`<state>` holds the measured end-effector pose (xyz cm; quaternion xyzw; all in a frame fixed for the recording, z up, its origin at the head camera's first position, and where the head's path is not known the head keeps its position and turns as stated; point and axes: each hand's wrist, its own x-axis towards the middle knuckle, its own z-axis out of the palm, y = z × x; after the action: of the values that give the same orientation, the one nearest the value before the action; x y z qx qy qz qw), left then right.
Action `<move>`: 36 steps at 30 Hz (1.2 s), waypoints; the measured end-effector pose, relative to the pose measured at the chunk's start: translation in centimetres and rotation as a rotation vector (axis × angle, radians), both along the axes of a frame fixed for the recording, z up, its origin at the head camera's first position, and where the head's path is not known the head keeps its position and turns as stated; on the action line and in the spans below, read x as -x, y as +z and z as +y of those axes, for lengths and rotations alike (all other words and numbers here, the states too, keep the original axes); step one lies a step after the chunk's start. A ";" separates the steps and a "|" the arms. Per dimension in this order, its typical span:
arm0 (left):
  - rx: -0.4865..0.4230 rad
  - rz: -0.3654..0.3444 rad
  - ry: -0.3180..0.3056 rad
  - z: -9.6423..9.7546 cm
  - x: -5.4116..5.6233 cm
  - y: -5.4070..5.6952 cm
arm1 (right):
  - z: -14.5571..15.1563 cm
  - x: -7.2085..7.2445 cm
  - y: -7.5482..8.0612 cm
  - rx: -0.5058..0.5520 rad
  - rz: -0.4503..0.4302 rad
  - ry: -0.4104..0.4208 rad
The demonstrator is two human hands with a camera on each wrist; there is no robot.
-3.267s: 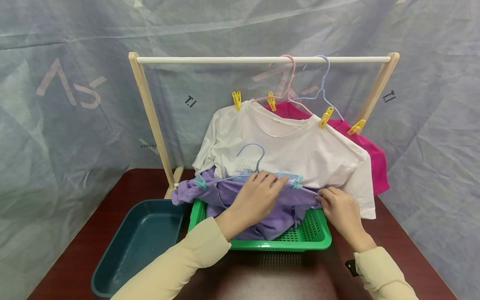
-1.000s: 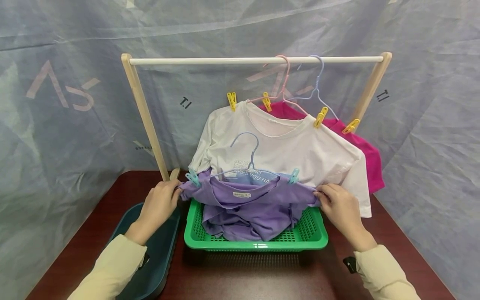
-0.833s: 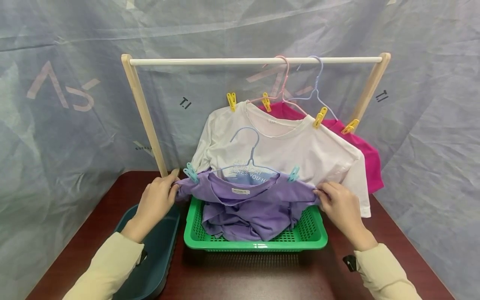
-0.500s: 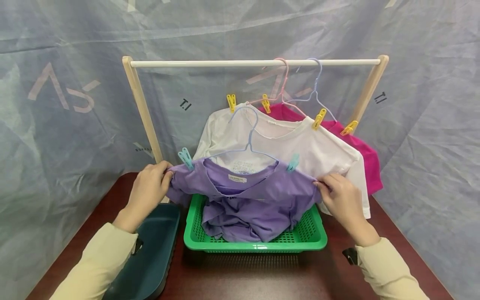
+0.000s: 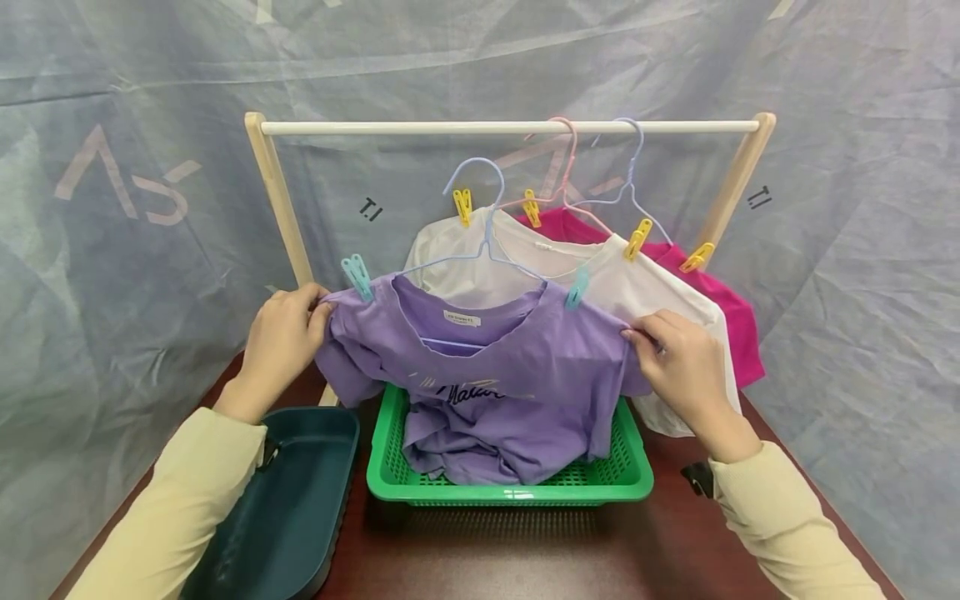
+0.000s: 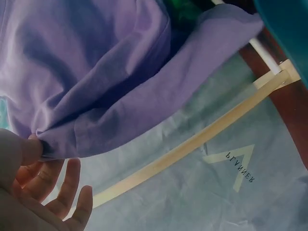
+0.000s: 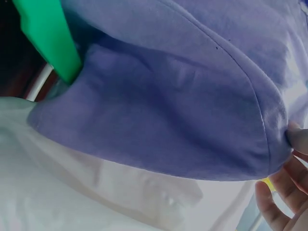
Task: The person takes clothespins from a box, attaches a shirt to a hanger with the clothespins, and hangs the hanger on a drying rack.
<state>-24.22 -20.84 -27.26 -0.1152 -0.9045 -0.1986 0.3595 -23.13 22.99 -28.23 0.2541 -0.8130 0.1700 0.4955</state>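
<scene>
A purple T-shirt (image 5: 517, 358) hangs spread between both hands, its lower part bunched in the green basket (image 5: 517, 493). My left hand (image 5: 279, 340) pinches one shoulder, thumb against fingers in the left wrist view. The other shoulder is pinched by my right hand (image 5: 678, 358). Inside the shirt's neck sits a blue hanger (image 5: 487, 225), its hook free in the air below the rail. One teal clothespin (image 5: 357, 277) clips the left shoulder to it, and a second teal clothespin (image 5: 577, 288) the right.
Behind stands a drying rack with a white rail (image 5: 420, 128). On it hang a white shirt (image 5: 660, 292) and a magenta shirt (image 5: 738, 329), each with yellow clothespins (image 5: 638, 239). A dark teal tub (image 5: 300, 492) lies left of the basket on the dark red table (image 5: 465, 554).
My left hand has gone from the collar to the left shoulder. Both hands have then raised the purple shirt and hanger, bringing its printed front into view.
</scene>
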 end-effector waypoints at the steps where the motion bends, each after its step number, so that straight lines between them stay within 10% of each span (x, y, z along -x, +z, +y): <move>1: -0.001 0.006 0.002 0.0 0.1 0.2 | -0.1 0.0 0.2 -0.002 0.006 0.003; 36: -0.129 -0.115 0.188 -0.8 5.0 7.6 | -3.2 1.7 9.1 0.024 -0.065 -0.095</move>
<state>-29.18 -21.64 -19.70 0.0050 -0.9159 -0.2278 0.3305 -24.84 19.76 -19.11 0.2036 -0.8378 0.1639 0.4794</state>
